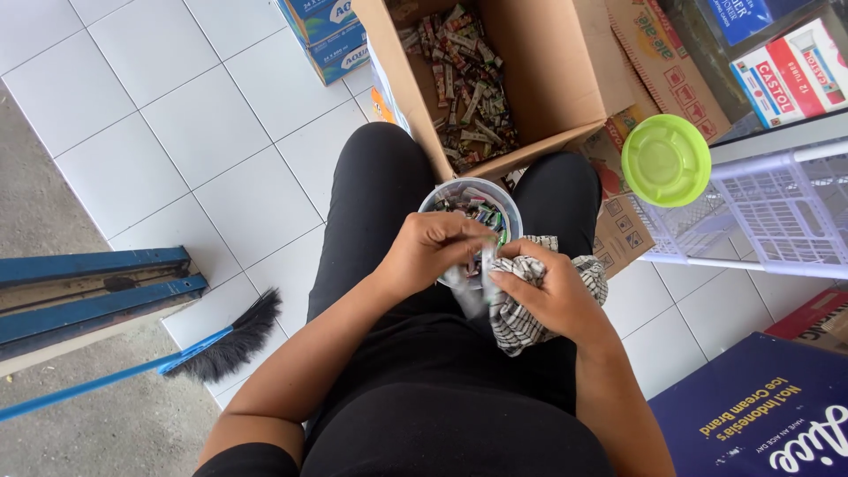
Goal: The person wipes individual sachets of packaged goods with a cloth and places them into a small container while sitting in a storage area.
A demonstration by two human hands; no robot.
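Note:
A clear plastic jar full of small wrapped sweets rests between my knees. My left hand grips the jar's near side, fingers curled over its rim. My right hand is closed on a black-and-white checked cloth, pressed against the jar's lower wall. The jar's round green lid lies on a white plastic basket to the right.
An open cardboard box with many small wrapped sweets stands ahead of my knees. Blue cartons sit beyond it. A blue-handled broom and blue metal frame lie left on white tiles. A dark blue sign lies at the right.

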